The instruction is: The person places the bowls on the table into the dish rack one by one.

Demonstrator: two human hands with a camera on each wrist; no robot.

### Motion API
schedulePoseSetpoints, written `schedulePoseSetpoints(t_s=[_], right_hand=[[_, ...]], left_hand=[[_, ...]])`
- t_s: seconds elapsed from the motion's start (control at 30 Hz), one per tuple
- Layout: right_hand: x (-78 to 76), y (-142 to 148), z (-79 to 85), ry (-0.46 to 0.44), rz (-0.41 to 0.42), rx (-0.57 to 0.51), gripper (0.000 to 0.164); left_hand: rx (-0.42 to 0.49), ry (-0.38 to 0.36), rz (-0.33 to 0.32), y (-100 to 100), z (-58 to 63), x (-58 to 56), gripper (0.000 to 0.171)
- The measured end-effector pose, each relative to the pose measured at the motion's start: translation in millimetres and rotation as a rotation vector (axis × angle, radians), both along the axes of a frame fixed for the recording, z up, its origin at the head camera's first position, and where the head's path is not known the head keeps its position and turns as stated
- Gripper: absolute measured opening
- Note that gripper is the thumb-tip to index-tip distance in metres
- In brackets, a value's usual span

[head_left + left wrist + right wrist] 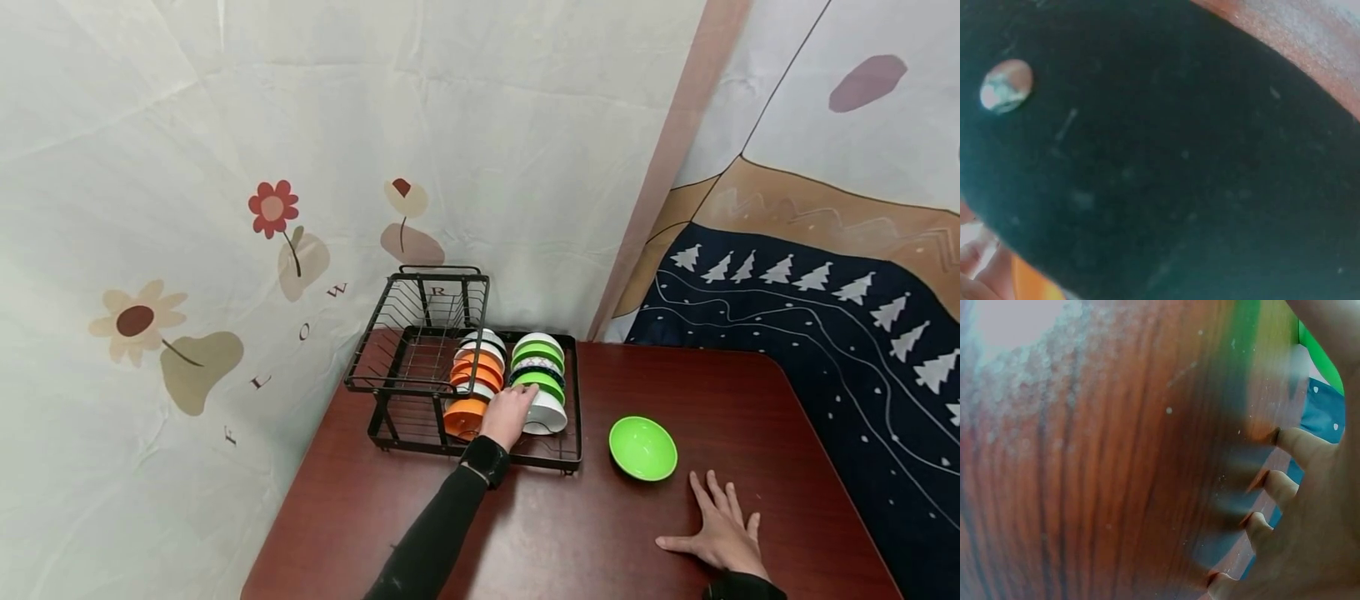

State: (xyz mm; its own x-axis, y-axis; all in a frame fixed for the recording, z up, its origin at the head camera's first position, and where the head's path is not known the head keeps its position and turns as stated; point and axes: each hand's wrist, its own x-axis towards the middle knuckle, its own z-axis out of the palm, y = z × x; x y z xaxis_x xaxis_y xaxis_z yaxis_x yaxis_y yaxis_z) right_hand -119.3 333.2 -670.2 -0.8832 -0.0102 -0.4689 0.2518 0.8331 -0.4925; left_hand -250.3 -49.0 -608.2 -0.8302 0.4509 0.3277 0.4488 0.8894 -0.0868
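Note:
My left hand [508, 414] is at the front of the right-hand row of bowls in a black dish rack [577, 400]. Its fingers pinch the rim of a white bowl [547, 417], which stands on its side. Just behind that bowl is a green bowl [546, 385] in the same row. Left of the hand, an orange bowl [463, 418] ends the other row. In the left wrist view a dark sleeve [1166, 150] hides most of the hand. My right hand [720, 529] rests on the table with spread fingers, nearest to a loose green bowl [642, 448].
An upper wire basket [408, 385] overhangs the rack's left part. Several more orange, white, green and patterned bowls stand in both rows. The brown table [585, 533] meets a flower-printed cloth wall [510, 167] behind the rack, with a dark blue printed cloth [750, 308] at the right.

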Motion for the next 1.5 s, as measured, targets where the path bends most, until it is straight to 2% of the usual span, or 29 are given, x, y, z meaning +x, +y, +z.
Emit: schedulePoseSetpoints(t_s=[0.13,0.3,0.47,0.57,0.83,0.97,1.07,1.13,1.23,1.37,1.5], right_hand=[[0.2,0,-0.4,0.0,0.002,0.001,0.155],[-0.2,1,0.0,0.005,0.005,-0.001,0.154],[-0.2,1,-1.6,0.006,0.006,0.0,0.154],[0.0,1,-2.5,0.008,0.008,0.002,0.154],[-0.2,1,-2.4,0.013,0.005,0.0,0.154],[-0.4,2,-2.6,0.011,0.007,-0.002,0.154],[-0.3,2,-3.0,0.007,0.008,-0.002,0.154],[-0.3,2,-3.1,0.01,0.008,-0.001,0.154],[-0.4,2,-3.1,0.015,0.009,-0.001,0.153],[-0.1,1,-2.2,0.015,0.011,-0.004,0.153],[0.8,0,-1.3,0.013,0.008,-0.004,0.152]], left_hand=[[-0.017,-0.018,0.045,-1,1.0,3.7,0.025],[-0.006,0.003,0.066,-3,1.9,10.8,0.04],[0.004,-0.027,0.08,-6,11.4,21.4,0.055],[0.044,-0.017,0.068,-11,16.3,30.3,0.055],[0.232,0.165,-0.042,-42,13.4,61.9,0.054],[0.247,0.216,-0.071,-65,2.4,84.8,0.053],[0.246,0.223,-0.07,-83,-9.6,102.6,0.052],[0.251,0.204,-0.054,-94,-17.7,113.1,0.053],[0.245,0.136,0.005,-108,-28.3,126.5,0.056],[0.217,-0.016,0.111,-122,-41.7,141.6,0.061],[0.2,-0.192,0.186,-131,-53.4,151.9,0.07]])
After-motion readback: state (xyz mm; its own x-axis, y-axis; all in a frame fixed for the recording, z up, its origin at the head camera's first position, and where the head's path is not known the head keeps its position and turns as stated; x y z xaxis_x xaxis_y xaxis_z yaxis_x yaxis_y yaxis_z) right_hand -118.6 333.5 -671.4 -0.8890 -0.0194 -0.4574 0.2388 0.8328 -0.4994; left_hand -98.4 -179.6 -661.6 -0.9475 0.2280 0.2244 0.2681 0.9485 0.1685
